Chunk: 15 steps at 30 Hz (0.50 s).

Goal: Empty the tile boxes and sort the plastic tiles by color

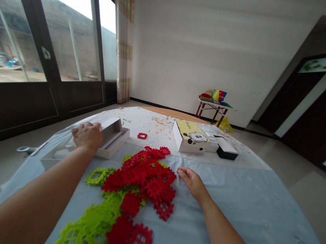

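Note:
My left hand [88,134] grips the edge of a white open box [108,154] at the left of the table; its fingers are curled over and partly hidden. My right hand [190,179] hovers over or rests on the blue cloth, fingers drawn together, nothing showing in them. Just left of it lies a heap of red notched plastic building pieces [135,174], some solid, some with window-like holes. Green notched building pieces [101,213] spread below and beneath the red ones. One red frame-shaped piece [142,135] lies apart, beyond the heap.
A white box with a yellow cartoon lid [192,137] stands at the back, with a black-and-white box [227,149] to its right. A clear plastic tray [58,152] is by my left forearm. Farther off are a small table [215,104] with colourful items and tall windows.

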Each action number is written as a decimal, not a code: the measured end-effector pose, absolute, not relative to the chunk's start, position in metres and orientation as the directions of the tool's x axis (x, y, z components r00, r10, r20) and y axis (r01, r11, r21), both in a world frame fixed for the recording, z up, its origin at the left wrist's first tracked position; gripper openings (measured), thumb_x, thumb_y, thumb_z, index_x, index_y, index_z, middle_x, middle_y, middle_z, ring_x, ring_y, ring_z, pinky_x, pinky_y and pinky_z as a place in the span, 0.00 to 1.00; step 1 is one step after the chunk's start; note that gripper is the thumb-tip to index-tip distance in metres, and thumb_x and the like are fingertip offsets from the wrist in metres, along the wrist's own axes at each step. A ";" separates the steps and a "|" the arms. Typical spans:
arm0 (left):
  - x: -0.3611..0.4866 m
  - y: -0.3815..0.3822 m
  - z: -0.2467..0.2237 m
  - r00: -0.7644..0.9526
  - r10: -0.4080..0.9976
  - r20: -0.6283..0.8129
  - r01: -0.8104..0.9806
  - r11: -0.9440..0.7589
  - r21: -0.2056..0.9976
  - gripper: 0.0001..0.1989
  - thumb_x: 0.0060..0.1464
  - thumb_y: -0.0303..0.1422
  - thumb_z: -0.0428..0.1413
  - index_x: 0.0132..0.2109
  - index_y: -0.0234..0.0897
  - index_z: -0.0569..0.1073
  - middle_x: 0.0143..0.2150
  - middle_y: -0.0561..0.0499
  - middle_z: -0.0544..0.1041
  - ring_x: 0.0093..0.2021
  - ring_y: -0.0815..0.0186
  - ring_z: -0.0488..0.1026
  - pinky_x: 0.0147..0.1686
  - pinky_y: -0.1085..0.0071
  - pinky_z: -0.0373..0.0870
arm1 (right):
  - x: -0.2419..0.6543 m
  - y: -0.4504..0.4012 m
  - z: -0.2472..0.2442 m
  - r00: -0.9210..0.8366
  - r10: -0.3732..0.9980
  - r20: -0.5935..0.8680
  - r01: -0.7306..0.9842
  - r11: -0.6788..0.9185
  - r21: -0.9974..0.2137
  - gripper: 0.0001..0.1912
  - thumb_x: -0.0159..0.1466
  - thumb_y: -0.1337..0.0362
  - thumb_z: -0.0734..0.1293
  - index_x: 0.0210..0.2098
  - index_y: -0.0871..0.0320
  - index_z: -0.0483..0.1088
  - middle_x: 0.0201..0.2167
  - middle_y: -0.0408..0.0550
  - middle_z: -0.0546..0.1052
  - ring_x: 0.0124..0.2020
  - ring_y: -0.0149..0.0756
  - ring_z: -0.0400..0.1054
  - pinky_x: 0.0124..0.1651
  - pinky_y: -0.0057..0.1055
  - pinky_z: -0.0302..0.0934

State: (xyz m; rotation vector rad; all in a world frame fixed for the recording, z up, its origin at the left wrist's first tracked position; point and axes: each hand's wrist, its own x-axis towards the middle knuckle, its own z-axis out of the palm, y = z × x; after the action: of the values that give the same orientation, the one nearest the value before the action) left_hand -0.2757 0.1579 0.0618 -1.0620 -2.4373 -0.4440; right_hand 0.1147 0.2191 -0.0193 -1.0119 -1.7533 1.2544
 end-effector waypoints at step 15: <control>-0.210 0.170 0.054 -0.316 0.785 0.532 0.947 0.299 0.120 0.25 0.52 0.39 0.46 0.56 0.37 0.64 0.58 0.41 0.60 0.58 0.51 0.52 0.56 0.54 0.45 | 0.114 0.222 -0.025 -0.401 0.908 0.125 0.168 0.207 -0.964 0.28 0.51 0.42 0.65 0.40 0.59 0.72 0.37 0.50 0.77 0.41 0.42 0.69 0.47 0.38 0.62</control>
State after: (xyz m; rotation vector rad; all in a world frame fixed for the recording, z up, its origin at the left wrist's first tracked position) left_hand -0.2103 0.1698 0.0541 -1.5533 -2.2004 -0.5934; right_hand 0.1145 0.2218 -0.0252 -1.0128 -1.7355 1.2515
